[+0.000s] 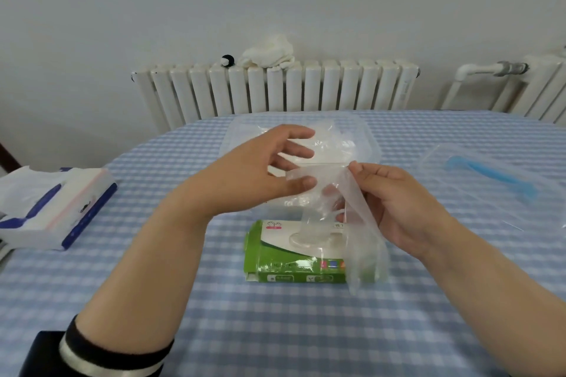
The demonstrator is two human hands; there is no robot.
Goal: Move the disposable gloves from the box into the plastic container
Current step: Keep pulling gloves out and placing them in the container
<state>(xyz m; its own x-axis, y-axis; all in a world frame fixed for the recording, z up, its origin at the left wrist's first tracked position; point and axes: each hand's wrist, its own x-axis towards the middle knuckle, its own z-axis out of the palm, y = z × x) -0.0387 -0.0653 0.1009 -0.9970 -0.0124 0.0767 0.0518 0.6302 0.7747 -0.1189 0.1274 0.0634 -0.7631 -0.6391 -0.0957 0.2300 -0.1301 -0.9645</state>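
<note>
A green and white glove box [294, 257] lies on the checked tablecloth in front of me. Behind it stands the clear plastic container [367, 144] with crumpled clear gloves inside. A thin clear disposable glove [358, 223] hangs above the box, its lower end trailing over the box's right side. My right hand [395, 208] grips its top edge between thumb and fingers. My left hand [260, 168] is spread above the container's near edge, and its thumb and forefinger pinch the glove's upper left corner.
A blue and white tissue pack [52, 208] sits at the left table edge. The clear container lid [490, 180] with a blue strip lies at the right. A white radiator [275, 89] stands behind the table.
</note>
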